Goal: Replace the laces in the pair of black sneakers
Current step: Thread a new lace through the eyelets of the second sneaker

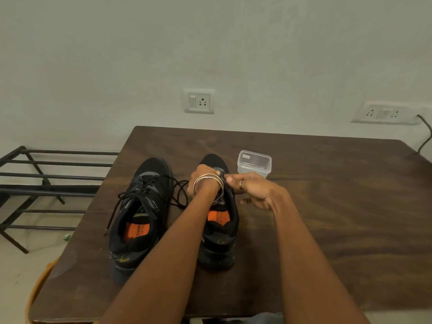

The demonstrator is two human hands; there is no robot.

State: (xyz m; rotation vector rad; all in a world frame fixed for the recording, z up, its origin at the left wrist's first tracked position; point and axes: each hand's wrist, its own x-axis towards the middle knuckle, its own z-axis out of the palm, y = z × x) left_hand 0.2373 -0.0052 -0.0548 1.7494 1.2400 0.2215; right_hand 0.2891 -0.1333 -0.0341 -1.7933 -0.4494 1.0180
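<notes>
Two black sneakers with orange insoles stand side by side on the dark wooden table [327, 195], toes pointing away from me. The left sneaker [140, 211] is laced with a loose black lace [149, 185] that trails over its side. A loop of black lace [181, 192] lies between the shoes. My left hand [205, 174], with metal bangles at the wrist, is curled over the eyelet area of the right sneaker [219, 232]. My right hand [254, 190], wearing a ring, pinches at the same spot from the right. What the fingers hold is hidden.
A clear lidded plastic container [254, 163] stands just behind and right of the right sneaker. A black metal shoe rack [46, 183] is on the floor to the table's left. Wall sockets [199, 101] sit on the wall behind.
</notes>
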